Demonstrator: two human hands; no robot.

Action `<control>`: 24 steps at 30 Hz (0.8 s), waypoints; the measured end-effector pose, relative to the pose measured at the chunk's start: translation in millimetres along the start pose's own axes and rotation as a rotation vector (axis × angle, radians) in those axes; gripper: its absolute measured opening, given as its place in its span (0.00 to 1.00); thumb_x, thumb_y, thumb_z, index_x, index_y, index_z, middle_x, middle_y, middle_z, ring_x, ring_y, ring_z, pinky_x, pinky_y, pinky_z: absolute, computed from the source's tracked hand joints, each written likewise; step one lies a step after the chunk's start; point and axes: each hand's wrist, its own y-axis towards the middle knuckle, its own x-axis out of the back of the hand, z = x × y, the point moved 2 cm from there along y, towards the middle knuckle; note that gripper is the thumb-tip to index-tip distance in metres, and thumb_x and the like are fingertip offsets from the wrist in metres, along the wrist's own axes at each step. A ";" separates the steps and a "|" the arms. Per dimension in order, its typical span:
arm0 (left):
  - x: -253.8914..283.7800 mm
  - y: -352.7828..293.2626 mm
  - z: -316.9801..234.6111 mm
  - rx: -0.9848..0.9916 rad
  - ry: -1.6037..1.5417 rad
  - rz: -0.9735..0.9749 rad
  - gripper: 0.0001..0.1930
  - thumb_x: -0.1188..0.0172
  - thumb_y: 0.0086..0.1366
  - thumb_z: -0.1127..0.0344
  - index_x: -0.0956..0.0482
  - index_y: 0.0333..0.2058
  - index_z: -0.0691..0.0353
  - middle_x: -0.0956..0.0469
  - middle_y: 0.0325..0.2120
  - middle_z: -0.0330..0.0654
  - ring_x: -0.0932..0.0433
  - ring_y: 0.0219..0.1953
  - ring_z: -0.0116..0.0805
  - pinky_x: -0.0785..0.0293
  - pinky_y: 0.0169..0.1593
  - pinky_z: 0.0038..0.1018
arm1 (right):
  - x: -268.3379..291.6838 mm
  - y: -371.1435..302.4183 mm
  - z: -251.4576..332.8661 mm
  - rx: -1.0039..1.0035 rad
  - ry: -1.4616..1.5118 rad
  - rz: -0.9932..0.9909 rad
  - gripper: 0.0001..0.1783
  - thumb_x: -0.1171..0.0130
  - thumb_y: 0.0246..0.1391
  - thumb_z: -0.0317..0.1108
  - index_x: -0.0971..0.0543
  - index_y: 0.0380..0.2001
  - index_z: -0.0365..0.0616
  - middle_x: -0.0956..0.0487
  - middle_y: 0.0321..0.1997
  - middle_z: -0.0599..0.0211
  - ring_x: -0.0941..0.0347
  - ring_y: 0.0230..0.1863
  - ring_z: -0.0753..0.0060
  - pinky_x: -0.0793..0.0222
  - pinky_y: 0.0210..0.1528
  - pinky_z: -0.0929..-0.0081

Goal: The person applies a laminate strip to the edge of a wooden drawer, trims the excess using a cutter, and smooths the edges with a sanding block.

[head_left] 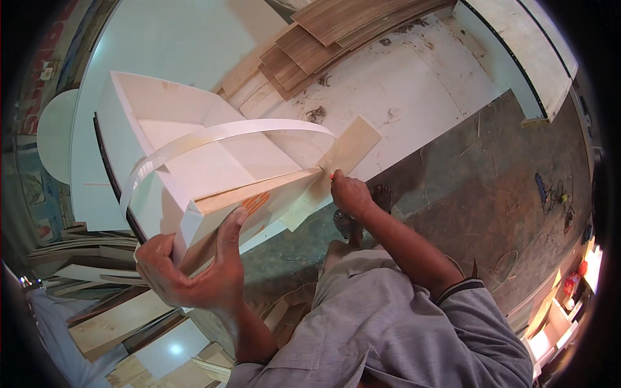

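An open white box point(152, 100), like a drawer, stands in front of me on a white work surface. Bare wood shows along the top edge of its near panel point(259, 189), and orange marks are on that panel's face. My left hand point(200, 268) grips the box's near left corner, thumb against the panel. A thin white strip point(242, 127) arches over the box from its left side to the far end of that edge. There my right hand point(351, 195) is closed around something small with an orange-red tip, mostly hidden. Beside it lies a flat beige piece point(356, 140).
Brown wood-grain boards point(317, 42) are stacked at the back. A white panel with dark edging point(517, 48) stands far right. Cables and a blue tool point(541, 187) lie on the dark floor point(453, 200). Offcuts point(123, 323) pile up at lower left.
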 end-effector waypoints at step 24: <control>-3.5 -2.3 1.3 0.062 -0.077 0.012 0.34 0.13 0.43 0.56 0.36 0.31 0.56 0.36 0.32 0.34 0.34 0.36 0.30 0.31 0.44 0.27 | 23.3 -2.2 -17.3 0.008 0.125 0.006 0.16 0.49 0.68 0.41 0.34 0.41 0.37 0.20 0.24 0.44 0.21 0.29 0.35 0.28 0.32 0.40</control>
